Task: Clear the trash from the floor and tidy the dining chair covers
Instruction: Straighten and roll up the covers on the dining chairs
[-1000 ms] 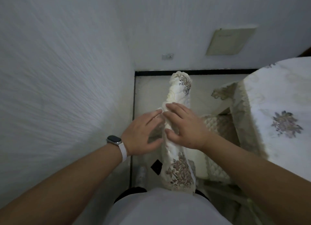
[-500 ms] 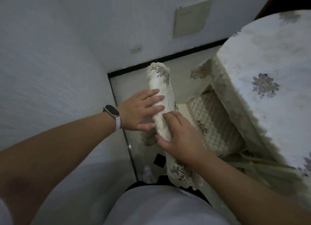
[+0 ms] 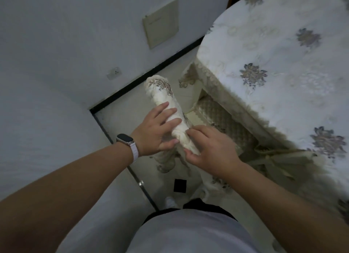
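The person is standing by a dining chair and working on the chair cover [image 3: 160, 88]. It is sitting over the top of the chair back, close to the wall and next to the surface [image 3: 283, 44] with the flowery cloth. The left hand [image 3: 156, 133] is lying flat across the cover, with its fingers straight, pressing the cloth down. The right hand [image 3: 209, 148] is just beside it. Its thumb and fingers seem to be pinching a bunched bit of the cover, though the room is dim and I am not fully sure. I am guessing the cover is soft, thin and light, so it will be wrinkling and sliding on the chair back easily. It is not a thing that breaks. The best places to be holding it are its two sides, low down, pulling gently and evenly. The padded seat [image 3: 226, 124] is showing below, under the edge of the surface.
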